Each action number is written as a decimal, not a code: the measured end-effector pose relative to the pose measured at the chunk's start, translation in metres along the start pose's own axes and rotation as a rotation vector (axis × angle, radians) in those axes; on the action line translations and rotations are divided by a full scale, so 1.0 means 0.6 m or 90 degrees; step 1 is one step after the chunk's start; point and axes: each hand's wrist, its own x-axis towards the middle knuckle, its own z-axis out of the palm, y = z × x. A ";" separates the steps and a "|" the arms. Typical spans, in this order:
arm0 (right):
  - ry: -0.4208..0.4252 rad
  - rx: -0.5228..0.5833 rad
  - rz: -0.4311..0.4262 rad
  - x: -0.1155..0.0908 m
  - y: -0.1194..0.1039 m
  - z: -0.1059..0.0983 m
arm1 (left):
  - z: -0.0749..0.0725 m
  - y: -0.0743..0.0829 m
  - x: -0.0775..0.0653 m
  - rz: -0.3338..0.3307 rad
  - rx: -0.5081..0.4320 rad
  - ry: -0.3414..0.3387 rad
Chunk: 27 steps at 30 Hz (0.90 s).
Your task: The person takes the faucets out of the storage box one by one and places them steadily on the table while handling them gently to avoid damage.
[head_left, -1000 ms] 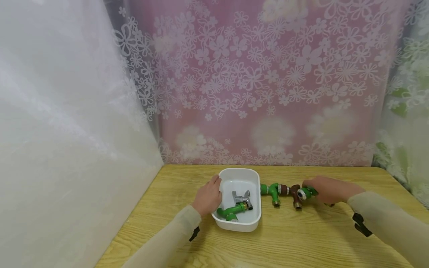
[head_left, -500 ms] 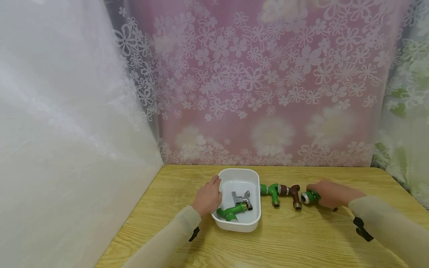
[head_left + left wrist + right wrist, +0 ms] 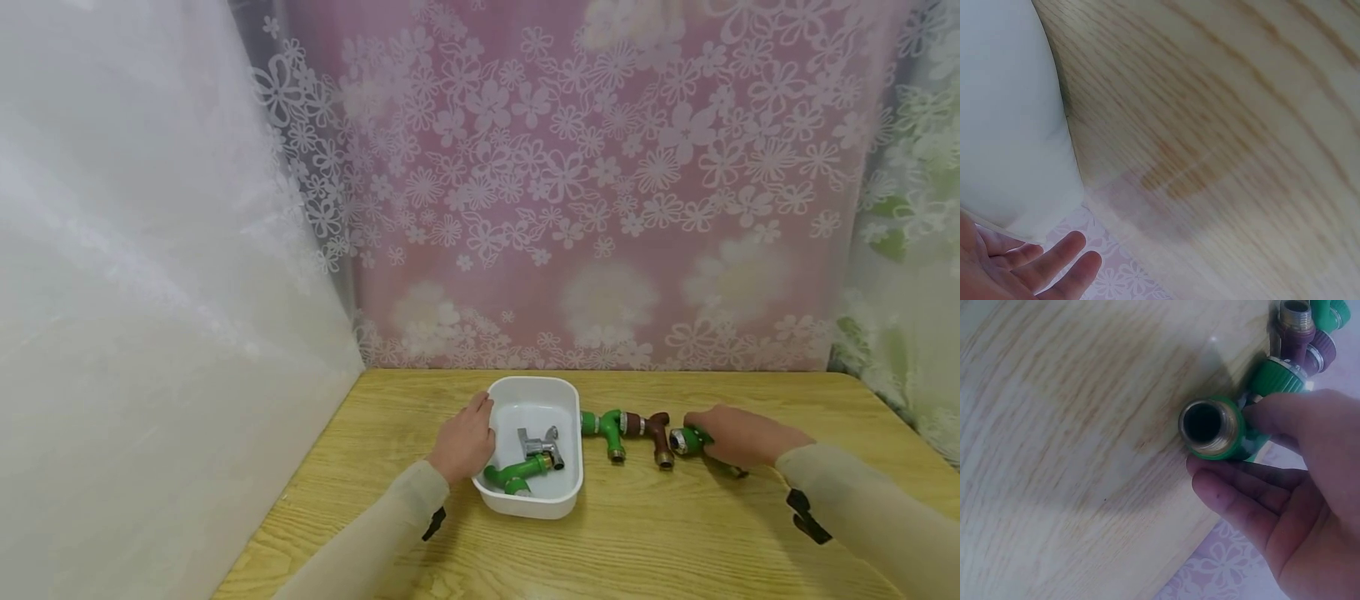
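My left hand (image 3: 462,439) grips the left rim of a white plastic basin (image 3: 536,507); the left wrist view shows its fingers along the outer wall, the thumb hidden. Inside the basin lie a green tap (image 3: 525,472) and a small chrome tap (image 3: 537,447). My right hand (image 3: 742,435) pinches another green tap (image 3: 1244,434) between thumb and fingers, its threaded mouth facing the right wrist camera. That tap's ribbed collar sits right at the end of a dark brown tap (image 3: 658,433), which stands in line with a third green tap (image 3: 612,430) beside the basin.
All of this is on a wood-grain table (image 3: 615,550). A pink flowered curtain (image 3: 600,208) hangs along the back edge, a white sheet (image 3: 150,292) covers the left side and a green-patterned sheet (image 3: 900,292) the right.
My right hand has drawn its green tap a little right from over the brown tap and lowered it, its collar now facing the brown one. The left hand and basin have barely moved.
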 end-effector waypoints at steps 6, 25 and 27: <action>0.013 -0.004 0.006 0.000 0.002 0.001 | 0.002 0.000 0.000 -0.004 0.000 -0.003; 0.052 -0.034 0.015 0.012 0.002 0.000 | 0.003 -0.001 0.001 0.005 -0.001 0.008; 0.054 -0.039 0.015 0.014 0.002 0.000 | 0.003 -0.001 0.001 0.006 -0.002 0.010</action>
